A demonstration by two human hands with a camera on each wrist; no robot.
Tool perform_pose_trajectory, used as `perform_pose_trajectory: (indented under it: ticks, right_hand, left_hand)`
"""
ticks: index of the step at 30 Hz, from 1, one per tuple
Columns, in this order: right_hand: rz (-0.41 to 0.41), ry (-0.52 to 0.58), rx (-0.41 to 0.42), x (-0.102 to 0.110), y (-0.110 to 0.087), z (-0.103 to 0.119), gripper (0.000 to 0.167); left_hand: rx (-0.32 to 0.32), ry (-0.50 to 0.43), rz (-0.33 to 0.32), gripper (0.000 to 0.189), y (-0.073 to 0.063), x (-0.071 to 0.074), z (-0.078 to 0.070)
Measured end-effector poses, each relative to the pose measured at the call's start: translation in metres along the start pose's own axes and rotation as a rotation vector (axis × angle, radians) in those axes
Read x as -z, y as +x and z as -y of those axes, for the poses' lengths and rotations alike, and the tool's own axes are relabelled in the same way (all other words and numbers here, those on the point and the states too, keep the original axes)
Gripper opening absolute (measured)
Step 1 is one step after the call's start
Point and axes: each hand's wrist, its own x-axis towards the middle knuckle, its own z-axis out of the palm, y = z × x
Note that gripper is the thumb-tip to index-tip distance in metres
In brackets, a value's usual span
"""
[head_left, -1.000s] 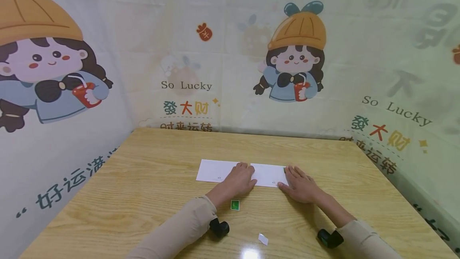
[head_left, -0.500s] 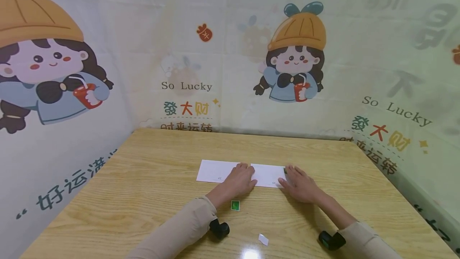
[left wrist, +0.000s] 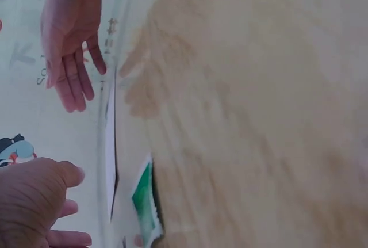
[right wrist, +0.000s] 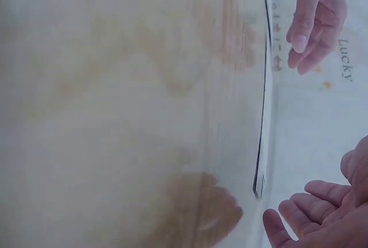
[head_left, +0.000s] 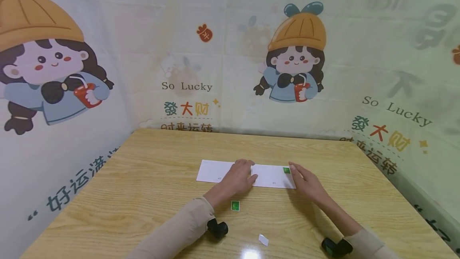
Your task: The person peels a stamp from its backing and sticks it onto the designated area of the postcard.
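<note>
Two white envelopes lie side by side on the table, the left envelope (head_left: 213, 171) and the right envelope (head_left: 267, 176). A green stamp (head_left: 286, 170) sits at the right one's upper right corner. My left hand (head_left: 240, 177) is over the place where the envelopes meet, covering it, fingers relaxed. Beside the right envelope's right end is my right hand (head_left: 305, 183), raised with its fingers extended and nothing in them. In the right wrist view its fingers (right wrist: 307, 208) appear apart from the envelope. Nearer the person lies a loose green stamp (head_left: 235, 206).
A small white paper scrap (head_left: 263, 239) lies near the front of the wooden table (head_left: 161, 151). Printed cloth (head_left: 230, 59) hangs behind and along the sides of the table. Black wrist cameras (head_left: 218, 229) sit at both sleeves.
My right hand has lifted and moved right off the right envelope, uncovering the green stamp at its corner. The left hand has shifted only slightly; the envelopes lie as before.
</note>
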Motion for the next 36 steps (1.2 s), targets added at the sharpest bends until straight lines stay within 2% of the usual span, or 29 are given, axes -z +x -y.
perform_pose_trajectory:
  ticks: [4,8,14,23,28,36]
  right_hand:
    - [0.008,0.061,-0.05,0.001,-0.006,0.004,0.06]
    - [0.009,0.115,-0.053,0.001,-0.012,0.006,0.063]
    - [-0.009,0.156,0.017,-0.001,-0.025,0.012,0.06]
    - [-0.045,0.142,0.132,-0.001,-0.043,0.024,0.052]
    - [-0.147,0.033,0.252,-0.005,-0.052,0.029,0.043]
    - [-0.3,-0.126,0.531,-0.012,-0.06,0.039,0.041]
  left_hand:
    - [-0.02,-0.017,-0.023,0.044,-0.003,0.005,-0.001]
    - [-0.035,-0.053,-0.047,0.045,-0.008,0.012,-0.003]
    - [-0.084,-0.082,-0.088,0.045,-0.02,0.021,-0.003]
    - [-0.133,-0.11,-0.083,0.047,-0.041,0.031,-0.001]
    - [-0.148,-0.115,-0.093,0.047,-0.052,0.038,0.0]
    - [-0.149,-0.103,-0.109,0.048,-0.066,0.047,0.001]
